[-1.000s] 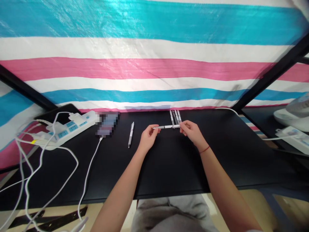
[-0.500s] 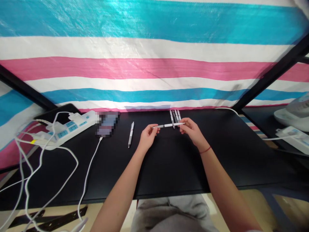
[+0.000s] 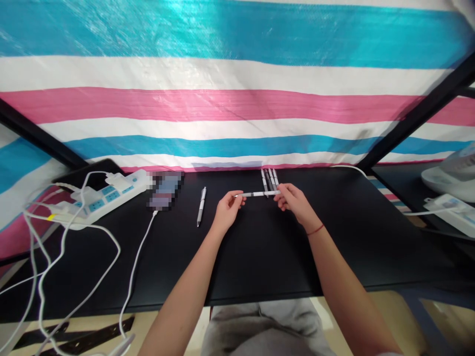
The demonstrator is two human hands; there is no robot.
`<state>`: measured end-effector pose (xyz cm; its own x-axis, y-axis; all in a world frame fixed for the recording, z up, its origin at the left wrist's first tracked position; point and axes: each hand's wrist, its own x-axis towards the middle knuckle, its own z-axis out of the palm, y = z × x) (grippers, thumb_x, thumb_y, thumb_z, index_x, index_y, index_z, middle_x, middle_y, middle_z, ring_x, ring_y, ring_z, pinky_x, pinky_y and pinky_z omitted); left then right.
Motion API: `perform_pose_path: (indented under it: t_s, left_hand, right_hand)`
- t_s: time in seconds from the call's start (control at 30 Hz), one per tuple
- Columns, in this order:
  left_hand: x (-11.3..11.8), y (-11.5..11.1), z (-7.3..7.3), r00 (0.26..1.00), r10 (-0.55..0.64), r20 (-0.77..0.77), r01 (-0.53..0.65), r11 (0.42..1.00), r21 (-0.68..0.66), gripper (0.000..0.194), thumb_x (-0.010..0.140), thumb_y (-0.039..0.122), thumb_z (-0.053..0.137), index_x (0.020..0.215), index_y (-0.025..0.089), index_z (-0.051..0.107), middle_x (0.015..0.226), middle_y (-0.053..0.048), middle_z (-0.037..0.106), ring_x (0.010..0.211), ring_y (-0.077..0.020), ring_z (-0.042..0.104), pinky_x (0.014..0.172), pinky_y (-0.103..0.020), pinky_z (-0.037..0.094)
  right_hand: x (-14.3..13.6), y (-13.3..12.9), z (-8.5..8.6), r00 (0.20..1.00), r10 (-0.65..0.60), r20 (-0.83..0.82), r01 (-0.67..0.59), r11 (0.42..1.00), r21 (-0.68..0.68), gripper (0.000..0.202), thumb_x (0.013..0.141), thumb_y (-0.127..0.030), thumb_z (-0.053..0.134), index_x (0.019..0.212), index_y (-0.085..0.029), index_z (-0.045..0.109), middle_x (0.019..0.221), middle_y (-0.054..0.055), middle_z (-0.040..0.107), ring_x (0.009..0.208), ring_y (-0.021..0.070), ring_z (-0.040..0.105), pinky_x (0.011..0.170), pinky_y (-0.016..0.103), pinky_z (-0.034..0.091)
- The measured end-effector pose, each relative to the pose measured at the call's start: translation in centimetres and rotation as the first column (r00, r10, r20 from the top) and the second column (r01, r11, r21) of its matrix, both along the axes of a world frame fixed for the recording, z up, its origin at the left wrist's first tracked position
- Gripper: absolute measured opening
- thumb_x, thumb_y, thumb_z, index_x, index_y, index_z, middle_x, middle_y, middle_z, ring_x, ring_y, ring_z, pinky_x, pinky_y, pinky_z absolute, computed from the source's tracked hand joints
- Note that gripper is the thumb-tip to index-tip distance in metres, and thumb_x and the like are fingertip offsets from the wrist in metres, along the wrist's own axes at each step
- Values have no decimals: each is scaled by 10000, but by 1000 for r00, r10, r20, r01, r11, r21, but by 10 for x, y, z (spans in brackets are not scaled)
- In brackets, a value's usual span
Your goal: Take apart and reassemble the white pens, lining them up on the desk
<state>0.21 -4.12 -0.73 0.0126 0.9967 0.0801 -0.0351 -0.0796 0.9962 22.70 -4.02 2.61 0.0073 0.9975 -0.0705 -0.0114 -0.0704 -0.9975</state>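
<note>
A white and grey pen (image 3: 258,194) is held level above the black table (image 3: 260,257). My left hand (image 3: 229,206) pinches its left end, and the fingers of my right hand (image 3: 293,199) close on its right end. Just behind my right hand, several similar pens (image 3: 270,179) lie side by side near the back edge. One more white and grey pen (image 3: 201,206) rests by itself to the left of my left hand.
A blurred phone (image 3: 166,190) with a white cable lies left of the lone pen. A white power strip (image 3: 107,198) with tangled cords fills the far left. A striped sheet (image 3: 237,106) hangs behind the table. Another power strip (image 3: 452,210) is at the right.
The fingers of my right hand have closed further over the pen's right end, covering its tip. My left hand has hardly moved.
</note>
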Motion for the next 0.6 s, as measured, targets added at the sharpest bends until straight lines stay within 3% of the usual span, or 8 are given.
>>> perform_pose_path:
  t_s: [0.1,0.17,0.3,0.4,0.5,0.6]
  left_hand:
    - [0,0,1,1000,-1,0,1,1000,-4,400,791,461,639,1038,147,631,881,-78,695,753,-148,629,678,-276,492]
    - [0,-1,3,1000,5,3,-5,1000,-12,399,796,459,633,1047,149,627,885,-76,694,756,-145,629,678,-273,492]
    - [0,-2,4,1000,11,-5,-11,1000,-9,395,799,460,630,1044,151,628,878,-75,694,768,-151,634,682,-276,493]
    - [1,-2,3,1000,10,-10,-10,1000,-2,396,794,467,633,1037,154,631,868,-74,693,770,-156,634,679,-280,494]
    - [1,-1,3,1000,14,-9,-14,1000,-10,397,794,474,629,1034,157,632,847,-63,681,757,-150,627,669,-273,491]
    - [1,-1,5,999,42,-2,-42,999,-8,384,798,483,619,1001,159,640,774,-37,645,721,-138,604,647,-258,483]
  right_hand:
    - [1,0,0,998,49,33,-49,998,27,368,794,-523,631,719,-169,563,614,6,583,483,81,486,411,197,389]
    - [1,-1,1,995,75,-58,-72,995,65,301,747,-453,708,820,-187,589,710,-2,598,591,99,544,494,210,473]
    - [-1,-2,1,983,98,-154,-89,994,64,355,720,-413,741,978,-237,572,917,2,607,777,135,596,633,280,566]
    - [-1,-1,-1,994,50,-98,-51,999,-7,336,765,-477,683,949,-222,563,811,-2,600,654,120,572,537,262,544]
    - [0,0,-4,997,69,-29,-70,997,-36,330,791,-502,643,774,-186,548,629,-28,527,511,83,486,425,199,442]
    - [3,1,-5,993,88,-74,-88,996,-1,293,762,-449,687,802,-183,569,634,-24,546,542,88,509,463,199,450]
